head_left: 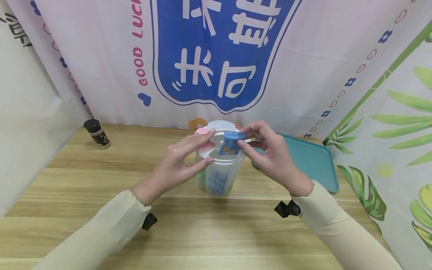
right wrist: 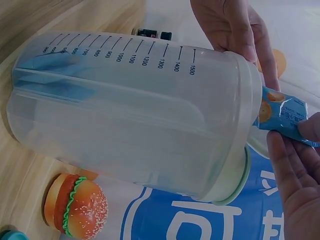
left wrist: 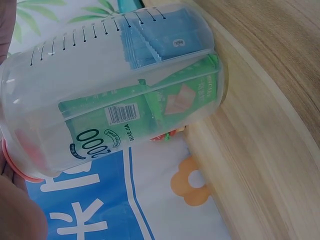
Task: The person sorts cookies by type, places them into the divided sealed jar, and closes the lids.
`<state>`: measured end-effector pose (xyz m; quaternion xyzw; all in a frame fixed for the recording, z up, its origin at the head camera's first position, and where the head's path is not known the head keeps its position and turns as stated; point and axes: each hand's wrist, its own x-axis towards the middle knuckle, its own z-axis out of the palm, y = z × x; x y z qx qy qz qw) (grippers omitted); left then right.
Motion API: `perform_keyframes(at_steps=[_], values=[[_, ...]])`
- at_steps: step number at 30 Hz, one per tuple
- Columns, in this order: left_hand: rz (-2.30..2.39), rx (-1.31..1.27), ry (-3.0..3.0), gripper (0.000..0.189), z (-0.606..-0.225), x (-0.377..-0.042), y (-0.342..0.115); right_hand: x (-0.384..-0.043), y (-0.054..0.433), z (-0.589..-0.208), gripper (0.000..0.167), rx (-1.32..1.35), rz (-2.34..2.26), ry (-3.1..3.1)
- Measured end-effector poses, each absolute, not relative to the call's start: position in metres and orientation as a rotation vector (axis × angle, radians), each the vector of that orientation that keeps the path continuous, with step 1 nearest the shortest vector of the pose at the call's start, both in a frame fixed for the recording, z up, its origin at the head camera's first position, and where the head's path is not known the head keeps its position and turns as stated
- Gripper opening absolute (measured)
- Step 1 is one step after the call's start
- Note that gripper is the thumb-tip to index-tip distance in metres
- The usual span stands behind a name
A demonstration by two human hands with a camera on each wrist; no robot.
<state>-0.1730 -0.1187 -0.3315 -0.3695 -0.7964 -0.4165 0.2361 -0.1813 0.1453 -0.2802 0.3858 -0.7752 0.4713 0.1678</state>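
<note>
A clear plastic storage canister [head_left: 219, 182] with a white top and a pink flap [head_left: 206, 145] stands on the table, its near compartment uncovered. My right hand [head_left: 271, 152] pinches a small blue snack packet [head_left: 230, 143] by one edge, over that opening. In the right wrist view, the packet's lower end overlaps the rim. My left hand [head_left: 177, 157] rests its extended fingers at the canister's top, the thumb near the front rim. Through the wall, blue packets [left wrist: 172, 37] show low in one compartment and green packets [left wrist: 112, 115] in another.
A teal tray [head_left: 315, 165] lies to the right, partly behind the right hand. At the back left stands a small black-capped seasoning jar [head_left: 97, 134]. A toy hamburger [right wrist: 82, 205] sits behind the canister, near the hanging printed cloth [head_left: 114, 75].
</note>
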Motion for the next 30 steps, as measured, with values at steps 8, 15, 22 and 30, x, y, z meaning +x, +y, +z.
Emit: perform_keyframes(at_steps=[8,15,22,30], values=[[-1.136,-1.017,-2.157,0.068,-0.333,-0.173,-0.118,-0.179,0.14,-0.281,0.024,1.109,1.283,-2.252],[-1.131,-1.024,-2.132,0.067,-0.333,-0.174,-0.118,-0.178,0.139,-0.286,0.02,1.119,1.225,-2.311],[-1.14,-1.017,-2.158,0.067,-0.333,-0.173,-0.118,-0.178,0.138,-0.288,0.012,1.137,1.211,-2.319],[-1.149,-1.02,-2.169,0.067,-0.332,-0.173,-0.118,-0.179,0.138,-0.289,0.013,1.146,1.208,-2.328]])
